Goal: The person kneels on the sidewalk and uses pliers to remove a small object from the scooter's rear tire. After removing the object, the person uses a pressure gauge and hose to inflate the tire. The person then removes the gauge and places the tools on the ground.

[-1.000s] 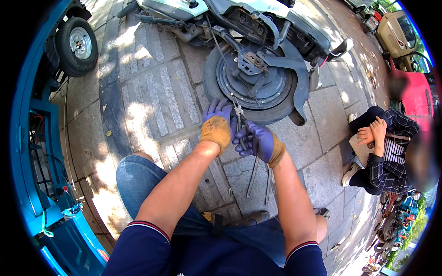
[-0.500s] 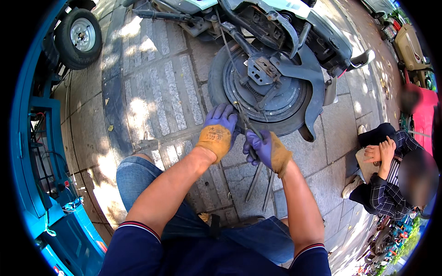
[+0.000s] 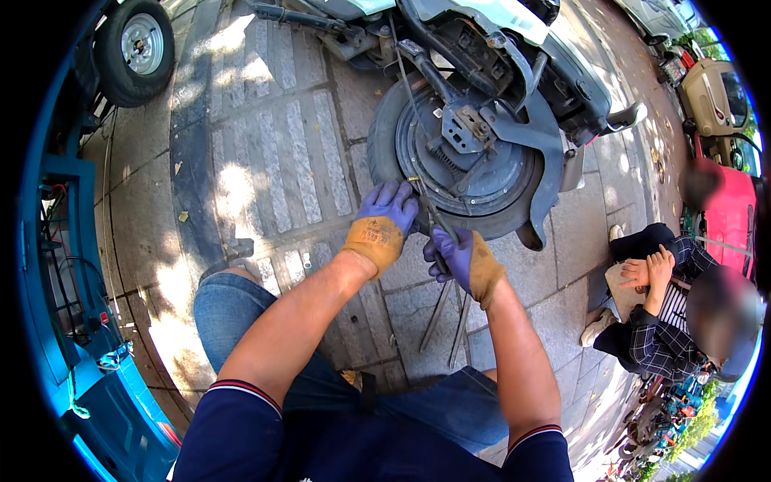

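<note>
The left hand slants, back up, at the tire, grip impossible to tell; the right hand clamps a slim tool.

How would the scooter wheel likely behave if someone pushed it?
The wheel probably feels heavy, given its broad hub. It seems unlikely to roll, since its flat side faces up and a bracket crosses it. Its black tire may give slightly, appearing rubbery.

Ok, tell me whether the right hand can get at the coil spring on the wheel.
Probably yes: the coil spring lies uncovered over the wheel, beyond the right hand. But that hand grips a dark metal tool, which may need putting down first.
</note>
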### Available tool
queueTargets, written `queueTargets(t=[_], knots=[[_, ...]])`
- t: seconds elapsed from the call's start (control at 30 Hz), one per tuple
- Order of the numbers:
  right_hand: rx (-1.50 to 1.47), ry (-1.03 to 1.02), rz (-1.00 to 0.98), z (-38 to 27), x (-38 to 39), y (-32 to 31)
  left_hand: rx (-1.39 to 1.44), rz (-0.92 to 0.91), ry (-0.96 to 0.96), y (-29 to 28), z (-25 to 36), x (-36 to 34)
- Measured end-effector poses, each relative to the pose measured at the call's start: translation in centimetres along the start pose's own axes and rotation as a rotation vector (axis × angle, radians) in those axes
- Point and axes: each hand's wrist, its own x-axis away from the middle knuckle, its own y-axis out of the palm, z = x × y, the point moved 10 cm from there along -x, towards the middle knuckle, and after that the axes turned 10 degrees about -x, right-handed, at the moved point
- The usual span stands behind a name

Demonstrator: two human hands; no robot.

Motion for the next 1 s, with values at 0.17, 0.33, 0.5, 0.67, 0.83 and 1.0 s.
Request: queueTargets(t=[0.17,0.33,0.5,0.67,0.83,1.0], knots=[[0.717,-0.285,0.413,-2.7,1.8,-0.2,0.027,0.047,-0.033,0.0,0.1,0.4],[0.918,-0.259,0.415,-1.7,2.0,1.0,0.015,0.019,-0.088,0.5,-0.2,0.8],[1.05,-0.314,0.453,-0.9,1.9,1.1,0.025,-0.02,-0.095,0.3,0.1,0.6],[1.038,-0.313,0.528,-0.4,1.9,2.3,0.02,-0.04,-0.109,0.3,0.4,0.6],[0.802,-0.298,0.449,0.1,2.5,2.5,0.133,0.08,-0.12,-1.5,-0.2,0.7],[-0.053,-0.138,0.106,6.5,4.9,1.9,0.698,0.187,-0.46,-0.5,-5.4,1.8]])
